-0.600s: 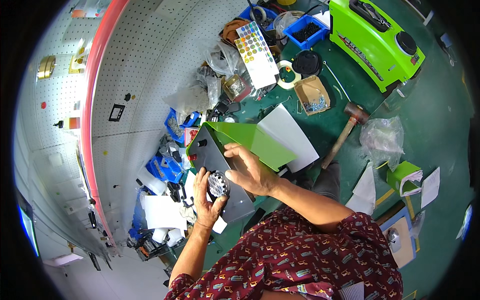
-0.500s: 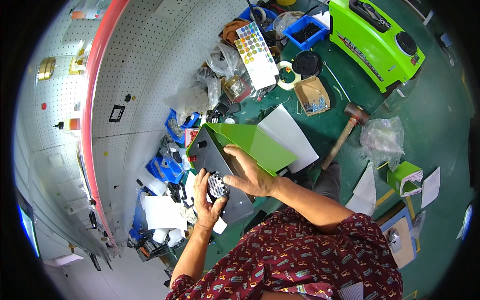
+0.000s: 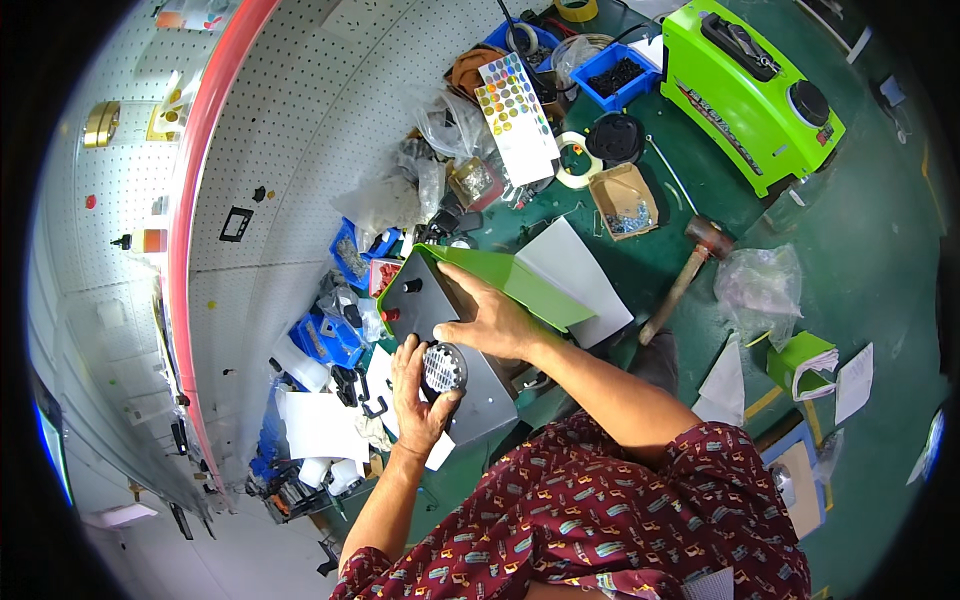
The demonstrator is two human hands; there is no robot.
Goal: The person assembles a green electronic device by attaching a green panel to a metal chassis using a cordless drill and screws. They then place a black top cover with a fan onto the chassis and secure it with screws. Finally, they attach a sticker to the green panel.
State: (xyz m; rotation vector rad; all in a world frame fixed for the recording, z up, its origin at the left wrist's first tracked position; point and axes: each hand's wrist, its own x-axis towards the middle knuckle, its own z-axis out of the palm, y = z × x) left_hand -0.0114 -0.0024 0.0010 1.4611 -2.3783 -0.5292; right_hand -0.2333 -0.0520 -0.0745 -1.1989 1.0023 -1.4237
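Note:
A housing with a grey metal face and a bright green side stands tilted on the bench before me. On the grey face sits a round black-rimmed grille, with the thumb and fingers of my left hand curled around its edge. My right hand lies across the inner edge of the grey face, fingers stretched out and thumb spread apart, touching the housing. One black post and one red post stick out of the grey face above the grille.
A wooden-handled mallet lies right of the housing, near a cardboard box of screws. A green machine stands at the far right. Blue bins and plastic bags line the pegboard wall. White paper lies beside the housing.
My right thumb has come off the grille and moved up along the housing, so more of the grille shows. My left hand stays on it. The whole view has shifted slightly.

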